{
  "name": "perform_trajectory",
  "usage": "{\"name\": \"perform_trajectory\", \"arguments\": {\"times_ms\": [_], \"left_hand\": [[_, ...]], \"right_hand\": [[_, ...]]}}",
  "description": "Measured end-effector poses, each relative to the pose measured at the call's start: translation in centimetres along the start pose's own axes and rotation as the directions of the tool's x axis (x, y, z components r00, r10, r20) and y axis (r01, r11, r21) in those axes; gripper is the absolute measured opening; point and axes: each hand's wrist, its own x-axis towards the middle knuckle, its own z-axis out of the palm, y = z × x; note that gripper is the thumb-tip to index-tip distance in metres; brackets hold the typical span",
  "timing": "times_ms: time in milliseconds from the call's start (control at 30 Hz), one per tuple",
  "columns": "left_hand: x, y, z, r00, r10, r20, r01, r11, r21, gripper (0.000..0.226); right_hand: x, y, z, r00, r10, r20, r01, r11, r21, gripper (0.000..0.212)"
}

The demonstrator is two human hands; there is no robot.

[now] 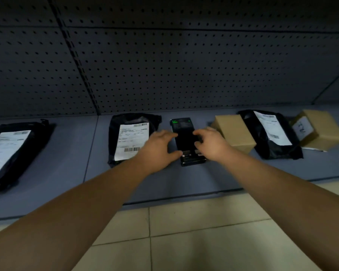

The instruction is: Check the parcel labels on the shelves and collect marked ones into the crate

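A black box [182,127] with green print lies flat in the middle of the grey shelf [70,153]. My left hand [158,147] sits at its left edge, fingers and thumb curled against the side. My right hand [210,143] is on its right side, its curled fingers lying over the top. Left of the box is a black mailer bag [131,137] with a white label, and another black labelled bag [8,151] lies at the far left. No crate is in view.
Right of the black box stand a plain brown carton [235,133], a third black labelled bag [272,133] leaning on it, and a brown carton with a handwritten label [319,130]. A perforated back panel [184,71] closes the shelf. Beige floor tiles [204,231] lie below.
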Motion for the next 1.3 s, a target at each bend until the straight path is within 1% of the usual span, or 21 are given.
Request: {"name": "perform_trajectory", "arguments": {"times_ms": [100,167,233,333,367,467,533,633,667,733,800,833,867,900,967,1033,1067,1133,1167,1233,1300], "left_hand": [[0.6,1.2,2.8,0.991,-0.070,0.113,0.070,0.998,0.005,0.074],[1.1,1.5,3.8,0.986,-0.104,0.134,0.105,0.994,-0.005,0.068],[1.7,1.5,4.5,0.985,-0.131,0.109,0.135,0.991,-0.025,0.064],[1.8,1.8,5.0,0.978,-0.202,0.054,0.207,0.971,-0.116,0.082],[1.8,1.7,5.1,0.974,-0.220,0.059,0.227,0.963,-0.145,0.083],[1.3,1.4,5.4,0.976,-0.206,0.075,0.216,0.960,-0.177,0.076],[1.0,1.4,5.3,0.978,-0.206,0.021,0.206,0.955,-0.216,0.078],[1.1,1.3,5.1,0.982,-0.127,-0.138,0.102,0.979,-0.177,0.078],[1.2,1.4,5.0,0.982,-0.082,-0.171,0.054,0.986,-0.159,0.077],[1.0,1.8,4.6,0.985,-0.028,-0.168,-0.008,0.977,-0.211,0.077],[0.7,2.0,4.7,0.986,-0.039,-0.159,-0.009,0.957,-0.290,0.080],[0.5,1.7,5.0,0.985,-0.068,-0.160,0.015,0.950,-0.311,0.082],[0.4,1.4,5.3,0.981,-0.108,-0.161,0.049,0.942,-0.331,0.084],[0.4,1.1,5.5,0.976,-0.149,-0.159,0.085,0.931,-0.355,0.083],[0.4,0.6,5.8,0.974,-0.176,-0.143,0.110,0.918,-0.381,0.070],[0.4,0.5,5.9,0.983,-0.131,-0.128,0.081,0.937,-0.339,0.052],[0.4,0.3,6.0,0.985,-0.101,-0.140,0.054,0.951,-0.305,0.048],[0.7,0.2,6.1,0.983,-0.074,-0.167,0.032,0.970,-0.240,0.048],[0.7,0.1,6.2,0.983,-0.085,-0.165,0.044,0.971,-0.234,0.048],[0.6,0.0,6.3,0.982,-0.125,-0.141,0.087,0.965,-0.246,0.046],[0.6,-0.2,6.5,0.979,-0.165,-0.118,0.131,0.959,-0.250,0.047]], "right_hand": [[-0.5,1.1,0.8,0.993,0.042,0.109,-0.038,0.999,-0.039,0.049],[-0.9,1.4,1.4,0.991,0.044,0.129,-0.043,0.999,-0.011,0.050],[-1.2,1.6,1.7,0.994,0.033,0.108,-0.036,0.999,0.027,0.049],[-1.5,2.2,2.1,0.996,0.021,0.085,-0.027,0.997,0.069,0.047],[-1.5,2.4,2.2,0.996,0.030,0.086,-0.037,0.995,0.090,0.046],[-1.3,2.8,2.6,0.998,0.041,0.049,-0.048,0.987,0.151,0.043],[-1.0,3.1,2.9,0.998,0.056,0.040,-0.064,0.967,0.246,0.039],[-0.4,3.3,3.2,0.985,0.125,0.121,-0.167,0.866,0.471,0.027],[-0.2,3.3,3.3,0.977,0.140,0.161,-0.205,0.827,0.524,0.029],[0.1,2.8,3.1,0.955,0.180,0.235,-0.289,0.734,0.614,0.043],[0.3,2.1,2.6,0.934,0.222,0.281,-0.358,0.618,0.700,0.052],[0.4,1.8,2.4,0.933,0.223,0.284,-0.361,0.593,0.720,0.054],[0.4,1.6,2.3,0.940,0.206,0.271,-0.340,0.597,0.727,0.053],[0.3,1.6,2.3,0.952,0.183,0.244,-0.304,0.626,0.718,0.049],[0.3,1.5,2.5,0.969,0.134,0.207,-0.243,0.658,0.712,0.035],[0.4,1.3,2.6,0.968,0.120,0.220,-0.247,0.608,0.755,0.028],[0.5,1.2,2.6,0.965,0.122,0.232,-0.260,0.568,0.781,0.027],[1.0,1.4,2.7,0.961,0.123,0.249,-0.277,0.503,0.819,0.034],[1.2,1.5,2.7,0.959,0.134,0.248,-0.282,0.507,0.815,0.039],[1.3,2.0,3.0,0.958,0.202,0.202,-0.284,0.607,0.742,0.046],[1.0,2.3,3.2,0.956,0.267,0.122,-0.281,0.716,0.638,0.036]]}}
